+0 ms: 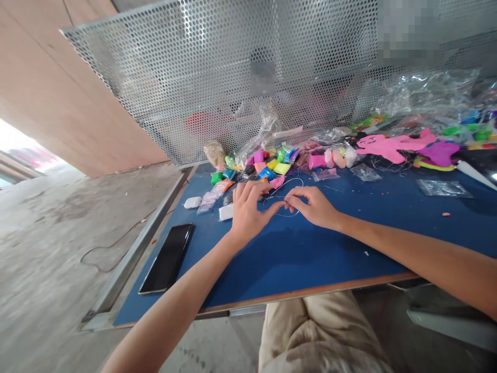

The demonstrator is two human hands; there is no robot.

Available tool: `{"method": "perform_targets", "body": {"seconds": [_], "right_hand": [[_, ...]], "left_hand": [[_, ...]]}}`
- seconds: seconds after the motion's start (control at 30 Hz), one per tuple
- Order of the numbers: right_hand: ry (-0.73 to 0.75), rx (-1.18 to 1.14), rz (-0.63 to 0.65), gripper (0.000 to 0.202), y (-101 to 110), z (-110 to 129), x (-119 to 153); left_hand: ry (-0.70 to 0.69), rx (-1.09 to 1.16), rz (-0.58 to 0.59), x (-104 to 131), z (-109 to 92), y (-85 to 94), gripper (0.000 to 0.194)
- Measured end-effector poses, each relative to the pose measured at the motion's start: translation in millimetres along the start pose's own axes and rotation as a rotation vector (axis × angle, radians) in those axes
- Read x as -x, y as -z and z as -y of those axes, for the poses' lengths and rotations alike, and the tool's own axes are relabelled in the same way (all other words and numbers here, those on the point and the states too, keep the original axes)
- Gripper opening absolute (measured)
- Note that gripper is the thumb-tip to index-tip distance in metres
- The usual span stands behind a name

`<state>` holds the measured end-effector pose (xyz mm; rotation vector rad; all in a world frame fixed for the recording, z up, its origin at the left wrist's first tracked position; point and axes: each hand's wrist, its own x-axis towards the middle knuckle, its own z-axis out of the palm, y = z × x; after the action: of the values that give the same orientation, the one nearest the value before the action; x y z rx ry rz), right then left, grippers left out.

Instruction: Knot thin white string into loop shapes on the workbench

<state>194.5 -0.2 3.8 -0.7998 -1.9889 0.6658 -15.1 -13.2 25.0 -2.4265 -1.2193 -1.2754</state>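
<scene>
A thin, pale wire [301, 180] curves in a loose loop around the fingertips of both hands, above the blue tabletop. My right hand [312, 206] is closed, pinching the wire between thumb and fingers. My left hand [248, 210] is bent around the loop's left side, its thumb reaching across to the right fingertips. The left hand seems to grip the wire too, though its exact contact point is partly hidden. Just beyond the left fingers lies a pink packet [277, 182]. A white block [225, 212] sits beside the left hand.
Colourful clay packets [267, 168] are heaped along the back of the blue table [310, 254]. A pink figure cutout [388, 147] and clear plastic bags [427, 93] lie at right. A black phone [166, 259] and a white case [192, 202] rest at left. Behind stands a perforated metal panel [217, 67].
</scene>
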Motion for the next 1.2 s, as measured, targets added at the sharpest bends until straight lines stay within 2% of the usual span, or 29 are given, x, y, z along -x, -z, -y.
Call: {"method": "perform_targets", "body": {"seconds": [0.1, 0.23, 0.5, 0.7, 0.9, 1.07, 1.2], "right_hand": [[0.218, 0.202, 0.013, 0.026, 6.7, -1.3, -0.4], [0.479, 0.496, 0.052, 0.018, 17.6, -3.6, -1.6], [0.676, 0.738, 0.041, 0.019, 21.5, -7.1, -3.2], [0.768, 0.872, 0.044, 0.016, 24.0, -7.7, -3.5], [0.769, 0.941, 0.068, 0.018, 26.3, -3.3, -5.9], [0.722, 0.959, 0.066, 0.021, 24.8, -1.4, -7.3], [0.699, 0.989, 0.045, 0.024, 22.5, 1.2, -6.9]], "left_hand": [[-0.024, 0.074, 0.024, 0.3, 1.5, 1.6, 0.047], [-0.135, 0.092, 0.087, 2.0, 2.9, 2.5, 0.027], [-0.276, 0.102, 0.078, 1.8, 7.1, 1.0, 0.015], [-0.365, 0.033, 0.157, -3.6, 9.9, 10.2, 0.012], [-0.455, -0.047, 0.186, -6.9, 5.9, 19.5, 0.008], [-0.45, -0.089, 0.215, -6.6, 2.3, 19.7, 0.008], [-0.346, 0.022, 0.224, -3.9, 0.8, 15.8, 0.011]]}}
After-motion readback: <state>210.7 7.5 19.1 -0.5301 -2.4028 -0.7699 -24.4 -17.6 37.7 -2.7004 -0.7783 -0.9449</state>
